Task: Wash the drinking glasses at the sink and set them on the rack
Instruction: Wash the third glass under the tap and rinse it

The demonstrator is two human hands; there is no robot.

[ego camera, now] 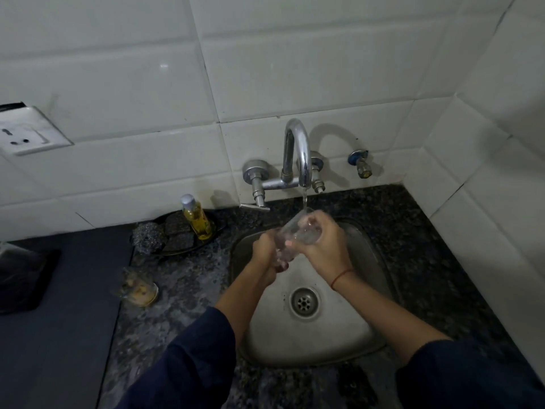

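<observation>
Because the clear drinking glass [296,237] is wet and held tilted under the running tap [298,154], it could slip from the fingers and strike the steel sink [348,329] below; a harder stream or soapy skin would make that likelier. It looks thin and plain, mouth turned up toward the water, hanging above the basin. The left hand [267,255] is closed round its base, and the right hand [324,246] is wrapped round the upper part. Another glass [138,287], seemingly unwashed, waits on the bench [188,290] to the left, near the soap bottle [196,216]. No rack is in view.
</observation>
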